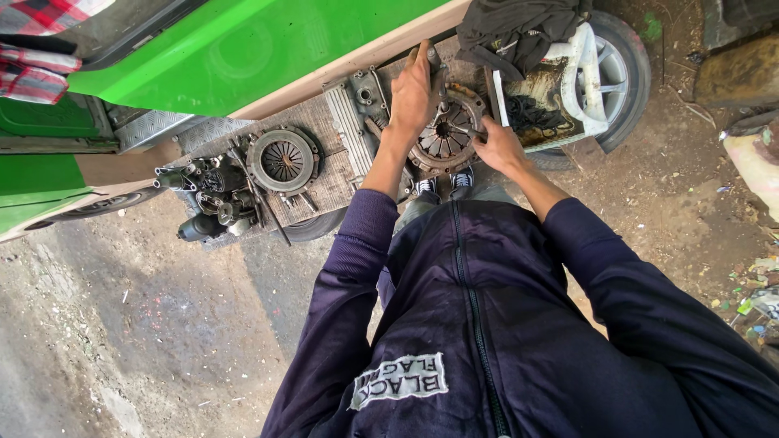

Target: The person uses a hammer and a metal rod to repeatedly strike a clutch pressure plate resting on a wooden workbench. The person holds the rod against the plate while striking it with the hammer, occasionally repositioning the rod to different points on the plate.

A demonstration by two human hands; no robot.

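Observation:
A rusty round clutch cover [442,139] with spring fingers lies on a wooden board [324,174]. My left hand [412,91] reaches over its far-left edge and grips its rim; the fingertips touch a metal part behind it. At the cover's right edge, my right hand [499,144] is closed around a small dark tool [475,130] that points at the cover. Both arms are in dark purple sleeves. My shoes [442,182] show just below the cover.
A second clutch disc [282,159] and dark greasy engine parts [207,199] lie to the left on the board. A green vehicle body [243,49] runs behind. On the right, a wheel [621,69] carries a white tray and a black cloth [515,28]. Dirt ground surrounds everything.

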